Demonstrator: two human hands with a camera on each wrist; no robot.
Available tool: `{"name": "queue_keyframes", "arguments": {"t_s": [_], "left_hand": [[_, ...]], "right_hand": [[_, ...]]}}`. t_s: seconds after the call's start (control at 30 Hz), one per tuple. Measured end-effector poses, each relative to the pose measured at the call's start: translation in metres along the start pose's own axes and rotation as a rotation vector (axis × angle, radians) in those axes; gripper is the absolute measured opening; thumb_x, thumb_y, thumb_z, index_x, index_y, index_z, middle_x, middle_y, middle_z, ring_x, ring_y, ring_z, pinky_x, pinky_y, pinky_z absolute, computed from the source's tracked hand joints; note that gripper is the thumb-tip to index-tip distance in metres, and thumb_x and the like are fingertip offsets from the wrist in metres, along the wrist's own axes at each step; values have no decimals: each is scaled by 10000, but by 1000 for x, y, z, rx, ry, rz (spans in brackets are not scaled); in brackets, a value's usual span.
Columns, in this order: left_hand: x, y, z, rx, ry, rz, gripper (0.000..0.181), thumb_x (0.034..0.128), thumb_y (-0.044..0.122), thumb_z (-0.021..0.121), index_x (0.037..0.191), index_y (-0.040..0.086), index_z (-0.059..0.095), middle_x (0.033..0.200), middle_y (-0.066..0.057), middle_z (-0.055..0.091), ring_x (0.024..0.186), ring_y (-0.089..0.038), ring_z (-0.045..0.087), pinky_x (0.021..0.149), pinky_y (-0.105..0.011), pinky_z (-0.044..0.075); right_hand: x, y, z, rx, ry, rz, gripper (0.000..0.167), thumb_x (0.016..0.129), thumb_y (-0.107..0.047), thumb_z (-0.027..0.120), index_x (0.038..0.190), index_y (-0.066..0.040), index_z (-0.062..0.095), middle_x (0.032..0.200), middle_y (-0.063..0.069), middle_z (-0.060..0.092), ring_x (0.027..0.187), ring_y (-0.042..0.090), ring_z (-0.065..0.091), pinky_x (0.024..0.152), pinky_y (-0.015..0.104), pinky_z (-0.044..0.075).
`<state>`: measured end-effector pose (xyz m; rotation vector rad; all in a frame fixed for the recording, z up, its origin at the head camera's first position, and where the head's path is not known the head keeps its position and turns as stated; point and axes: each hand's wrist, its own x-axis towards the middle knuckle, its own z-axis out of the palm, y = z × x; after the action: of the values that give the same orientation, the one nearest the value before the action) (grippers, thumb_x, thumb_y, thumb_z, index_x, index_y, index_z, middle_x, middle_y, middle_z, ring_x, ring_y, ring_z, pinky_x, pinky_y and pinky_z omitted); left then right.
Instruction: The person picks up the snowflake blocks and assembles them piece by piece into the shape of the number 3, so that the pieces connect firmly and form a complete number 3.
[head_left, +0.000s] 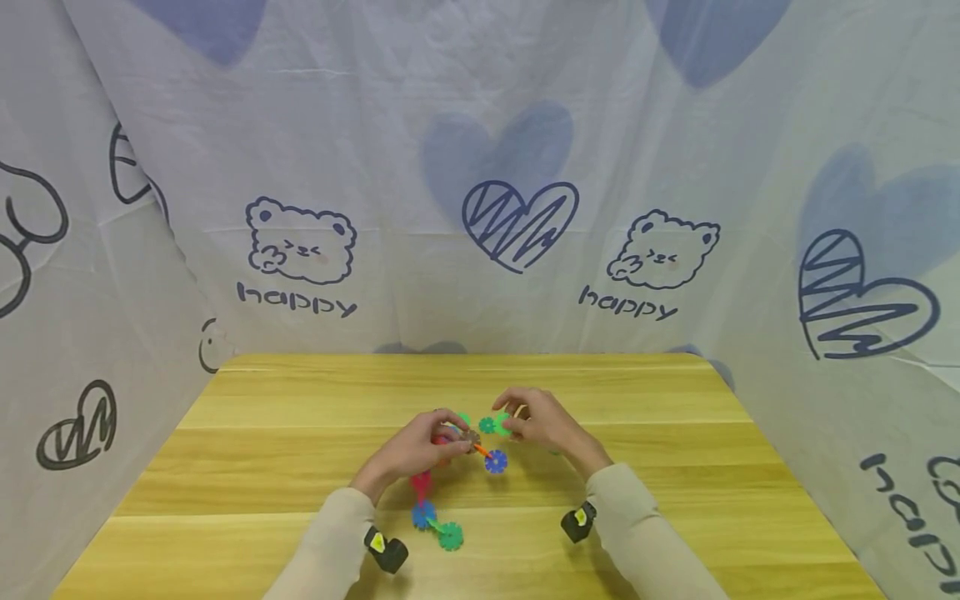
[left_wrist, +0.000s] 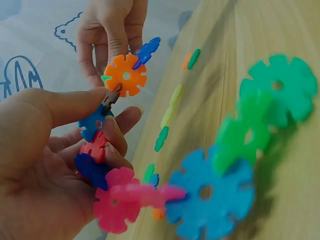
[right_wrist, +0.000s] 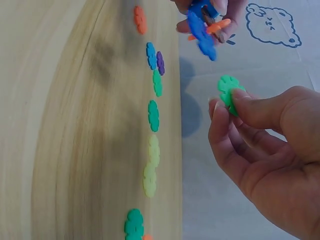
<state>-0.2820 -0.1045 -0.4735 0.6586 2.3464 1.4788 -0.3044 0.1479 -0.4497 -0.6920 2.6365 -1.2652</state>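
Observation:
My left hand [head_left: 416, 443] grips a chain of slotted plastic snowflake discs, with thumb and fingers at the brown disc [left_wrist: 112, 95]. Beyond the brown one come an orange disc [left_wrist: 116, 75] and a dark blue disc [head_left: 496, 455] at the chain's far end. The other end hangs towards the person: pink, a blue disc [left_wrist: 225, 200], light green, then a green disc [head_left: 450, 537]. Off to the right, my right hand [head_left: 543, 421] pinches a single light green disc [right_wrist: 226, 85] between thumb and fingers, apart from the chain.
Loose discs lie on the wooden table [head_left: 637, 392] beneath and between the hands, among them a teal disc [right_wrist: 153, 116], a pale yellow disc [right_wrist: 149, 180] and an orange disc [right_wrist: 140, 20]. A printed white cloth [head_left: 405, 275] hangs behind the table and at both sides.

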Motion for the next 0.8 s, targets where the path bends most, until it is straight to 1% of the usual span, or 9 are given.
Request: {"name": "queue_keyframes", "arguments": {"t_s": [0.07, 0.17, 0.2, 0.3, 0.37, 0.47, 0.6, 0.73, 0.8], "left_hand": [[1, 0, 0, 12, 4, 3, 287, 1009, 217, 684, 1213, 24, 627, 1124, -146, 756, 1042, -332, 727, 806, -327, 595], [1, 1, 1, 58, 10, 29, 245, 980, 212, 723, 1152, 48, 663, 1112, -109, 752, 1035, -255, 716, 819, -296, 582], [1, 1, 0, 75, 7, 42, 235, 971, 210, 734, 1141, 56, 678, 1107, -100, 750, 1030, -228, 709, 829, -298, 581], [1, 2, -1, 115, -2, 55, 213, 940, 199, 772, 1123, 101, 722, 1087, -60, 741, 1007, -171, 685, 868, -328, 577], [1, 4, -1, 130, -15, 59, 205, 927, 173, 784, 1120, 119, 739, 1080, -41, 746, 999, -158, 682, 895, -351, 575], [2, 4, -2, 152, -32, 70, 199, 915, 116, 786, 1111, 127, 754, 1069, -34, 754, 980, -148, 685, 896, -334, 575], [3, 5, -1, 177, -47, 114, 175, 909, 63, 777, 1079, 98, 755, 1045, -54, 764, 946, -149, 701, 852, -266, 581], [5, 7, -1, 201, -55, 122, 140, 893, 68, 793, 1024, 89, 748, 1005, -46, 765, 905, -126, 699, 823, -240, 577], [5, 8, -1, 212, -60, 109, 122, 888, 78, 802, 995, 101, 749, 989, -20, 758, 893, -106, 689, 823, -240, 573]], "right_hand": [[0, 0, 0, 8, 0, -15, 173, 970, 37, 656, 1134, -6, 691, 922, 127, 668, 704, 201, 679, 681, 399, 622], [0, 0, 0, 9, -3, -48, 138, 971, 29, 660, 1102, 6, 696, 915, 140, 688, 696, 159, 665, 666, 338, 615], [0, 0, 0, 10, -5, -63, 133, 970, 30, 659, 1096, 15, 699, 912, 149, 695, 697, 165, 670, 660, 316, 611], [0, 1, 0, 18, -13, -101, 132, 966, 31, 665, 1090, 26, 708, 919, 165, 710, 719, 201, 694, 656, 249, 598], [0, 1, 1, 28, -19, -116, 144, 963, 31, 670, 1102, 39, 707, 932, 174, 711, 740, 242, 712, 663, 227, 595], [-1, 0, 2, 41, -24, -127, 161, 954, 33, 682, 1113, 48, 699, 955, 187, 699, 755, 236, 717, 675, 219, 600], [-1, 1, 4, 50, -23, -128, 124, 939, 35, 700, 1060, 10, 713, 971, 180, 709, 756, 137, 690, 693, 220, 602], [-1, 1, 4, 45, -47, -142, 93, 953, 1, 700, 1028, -32, 744, 997, 162, 745, 793, 144, 702, 722, 211, 596], [-2, 1, 4, 37, -64, -159, 98, 964, -17, 692, 1037, -36, 755, 1020, 160, 759, 818, 163, 716, 732, 209, 594]]}}
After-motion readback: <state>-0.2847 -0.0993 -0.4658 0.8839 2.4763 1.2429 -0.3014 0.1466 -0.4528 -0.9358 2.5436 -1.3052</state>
